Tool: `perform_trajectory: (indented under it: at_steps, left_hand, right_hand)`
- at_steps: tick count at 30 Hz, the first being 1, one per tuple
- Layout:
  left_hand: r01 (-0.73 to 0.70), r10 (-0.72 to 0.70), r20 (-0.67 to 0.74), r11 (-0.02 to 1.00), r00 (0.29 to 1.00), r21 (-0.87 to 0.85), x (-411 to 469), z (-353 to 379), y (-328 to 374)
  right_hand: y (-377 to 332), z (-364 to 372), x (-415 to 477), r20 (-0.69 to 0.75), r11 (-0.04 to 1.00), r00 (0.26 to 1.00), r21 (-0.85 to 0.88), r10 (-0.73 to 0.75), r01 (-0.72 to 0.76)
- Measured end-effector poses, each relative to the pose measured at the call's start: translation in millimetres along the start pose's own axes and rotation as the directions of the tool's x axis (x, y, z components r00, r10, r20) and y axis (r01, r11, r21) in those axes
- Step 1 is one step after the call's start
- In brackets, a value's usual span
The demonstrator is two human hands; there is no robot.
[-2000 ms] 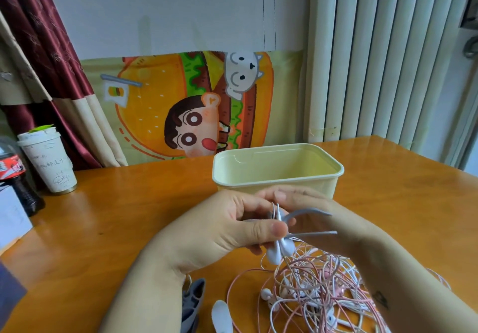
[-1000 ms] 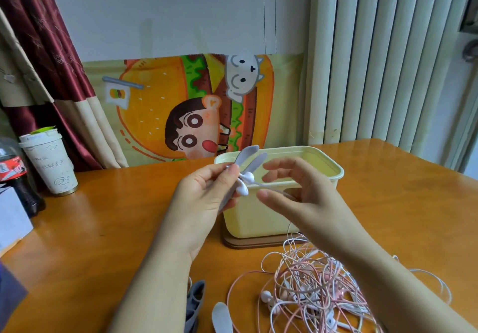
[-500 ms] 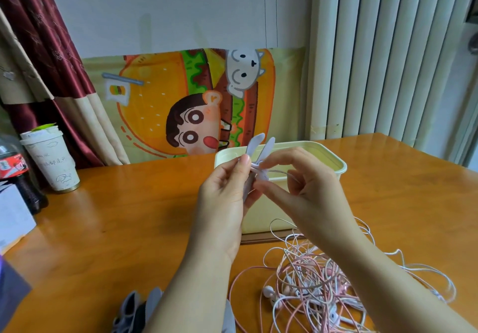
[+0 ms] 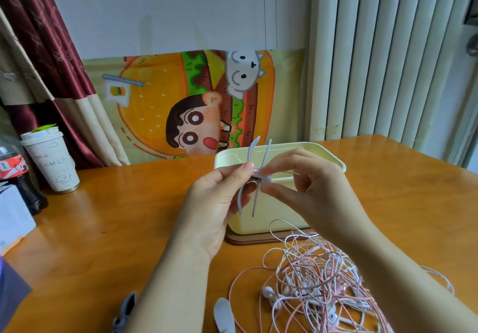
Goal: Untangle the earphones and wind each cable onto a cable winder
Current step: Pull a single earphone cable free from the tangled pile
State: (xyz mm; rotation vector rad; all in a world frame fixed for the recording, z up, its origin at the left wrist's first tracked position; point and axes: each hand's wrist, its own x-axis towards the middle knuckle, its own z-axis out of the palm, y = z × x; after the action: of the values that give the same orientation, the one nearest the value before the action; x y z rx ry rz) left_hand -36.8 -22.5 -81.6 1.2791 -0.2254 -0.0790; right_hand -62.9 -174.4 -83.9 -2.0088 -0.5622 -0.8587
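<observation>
My left hand (image 4: 219,203) pinches a pale grey cable winder (image 4: 254,156) at its middle and holds it upright above the table, its thin flaps edge-on to me. My right hand (image 4: 307,187) pinches a white earphone cable (image 4: 278,225) against the winder's middle. The cable drops from there to a tangle of pink and white earphones (image 4: 318,288) lying on the table at the lower right. Two spare winders lie at the near edge, one pale (image 4: 224,316) and one darker grey (image 4: 126,309).
A pale yellow plastic box (image 4: 263,221) stands on a brown lid just behind my hands. At the far left are a paper cup (image 4: 51,162), a cola bottle (image 4: 18,172) and a white box (image 4: 13,218). A cartoon poster and vertical blinds back the wooden table (image 4: 103,229).
The hands rose with the winder from just above the tangle to in front of the box. The winder turned from lying sideways to upright, and cable now trails up from the pile.
</observation>
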Motion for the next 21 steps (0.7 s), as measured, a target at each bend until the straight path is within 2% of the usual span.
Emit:
perform_trajectory:
  at_steps: [5,11,13,16,21]
  left_hand:
    - [0.071,-0.07,0.091,0.997,0.993,-0.008,2.2,-11.3,2.6]
    - [0.06,-0.073,0.189,0.996,0.979,0.073,2.4,-18.4,6.3]
    - [0.048,-0.057,0.183,0.998,0.981,0.049,3.1,-21.2,8.1]
    - [0.044,-0.041,0.196,0.999,0.98,-0.006,3.1,-22.7,11.5]
    - [0.04,-0.026,0.197,0.997,0.98,-0.066,5.2,-21.1,8.9]
  right_hand:
    - [-1.7,-6.0,1.0,0.094,0.993,0.994,-0.096,-0.064,0.073]
    - [-5.0,-9.8,0.4,0.146,0.98,0.985,-0.162,-0.094,0.118]
    - [-5.9,-9.3,0.4,0.133,0.998,0.991,-0.065,-0.017,0.026]
    - [3.1,-11.2,1.0,0.064,0.978,0.983,0.107,0.172,-0.178]
    - [11.1,-1.3,-1.3,0.074,0.971,0.969,0.017,0.237,-0.239]
